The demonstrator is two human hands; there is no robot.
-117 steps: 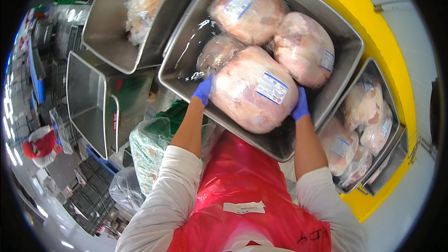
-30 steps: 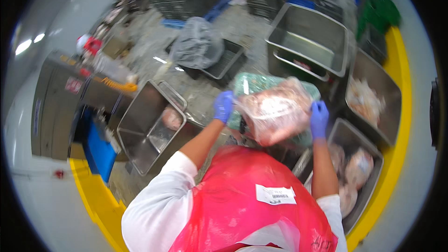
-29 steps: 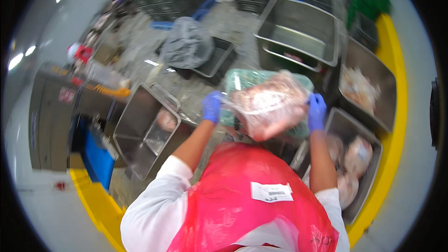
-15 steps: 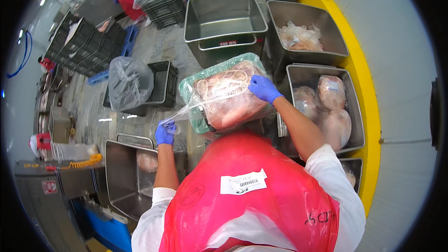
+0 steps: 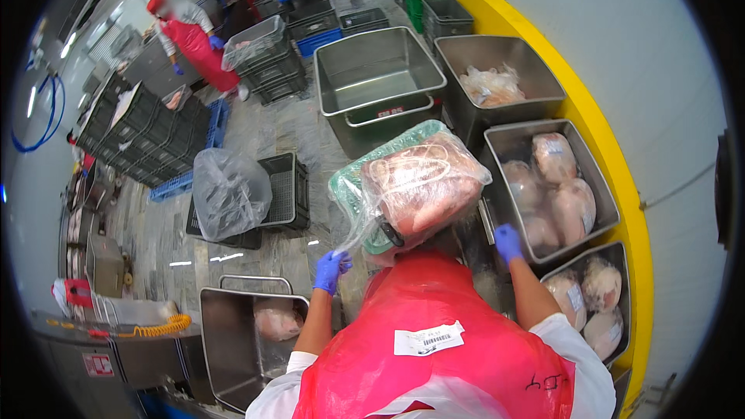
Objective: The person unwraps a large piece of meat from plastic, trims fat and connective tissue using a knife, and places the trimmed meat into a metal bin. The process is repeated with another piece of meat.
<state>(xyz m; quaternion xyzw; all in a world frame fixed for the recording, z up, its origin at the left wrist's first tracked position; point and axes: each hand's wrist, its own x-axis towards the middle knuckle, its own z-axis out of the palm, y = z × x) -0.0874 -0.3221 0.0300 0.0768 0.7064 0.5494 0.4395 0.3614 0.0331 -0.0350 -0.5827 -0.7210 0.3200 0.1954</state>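
A large piece of pink meat [image 5: 442, 202] in clear plastic film lies in front of my apron, on something lined in translucent green plastic [image 5: 347, 186]. A pale loop shows under the shiny film on top. At the near left corner, my left hand [image 5: 331, 271], in a blue glove, is closed on a twisted end of the film [image 5: 358, 234]. My right hand [image 5: 508, 242], gloved alike, is off the meat, beside the near left wall of a steel bin [image 5: 497, 140] holding several bagged pieces of meat. Its fingers look loosely extended, with nothing visible in them.
Ahead stands a steel tub [image 5: 380, 70], with another tub [image 5: 497, 50] holding crumpled plastic to its right. A clear bag [image 5: 230, 194] covers dark crates at left. Steel bins with meat flank me. A yellow kerb [image 5: 621, 163] edges the right wall. A co-worker [image 5: 198, 46] stands far left.
My right hand has let go of the film over the meat and come down beside the right-hand bin. My left hand keeps the film end, now nearer the meat. The view has shifted.
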